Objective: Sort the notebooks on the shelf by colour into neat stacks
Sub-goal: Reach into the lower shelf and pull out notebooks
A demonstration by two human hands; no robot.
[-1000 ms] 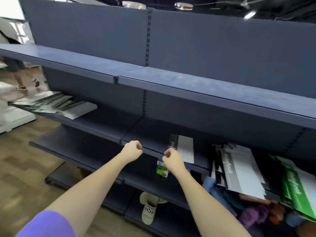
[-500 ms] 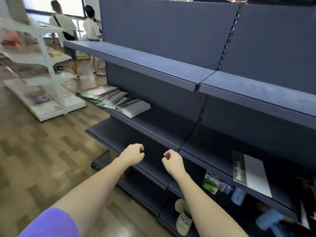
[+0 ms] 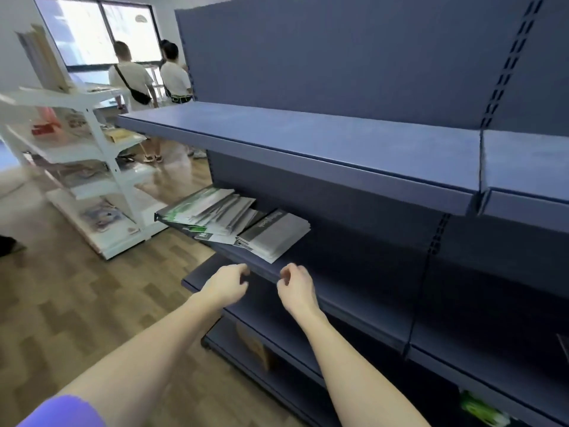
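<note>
— Where are your hands at this moment?

— Both are in front of me, low in the view, at about six o'clock from the notebooks. My left hand (image 3: 226,285) is beside the front edge of the middle shelf (image 3: 354,291), and my right hand (image 3: 297,286) is at three o'clock from it, close but apart.

— Do they hold something?

— No, nothing. The fingers of both hands are loosely curled, with thumb and fingertips near each other, and there is no notebook between them. I cannot tell if they touch the edge of the shelf or only hang just before it.

— And the notebooks, where are they?

— On the same middle shelf, at its left end, at about eleven o'clock from my left hand. There is a neat grey stack (image 3: 274,234) with a dark band and the word "Notebook" on the cover; it lies nearest to my hands. At nine o'clock from it is a loose pile (image 3: 204,212), fanned and overlapping, with green and white covers and some grey ones mixed; part of it hangs over the end of the shelf.

— What more is around?

— The upper shelf (image 3: 308,140) is blue and bare. At ten o'clock stands a white rack (image 3: 101,167) with some goods, and behind it two persons (image 3: 147,81) stand before a window (image 3: 98,29). The floor (image 3: 61,303) is of wood pattern. At five o'clock, low on the right, something green (image 3: 480,409) lies on a lower shelf, but it is too blurred to say what
</note>
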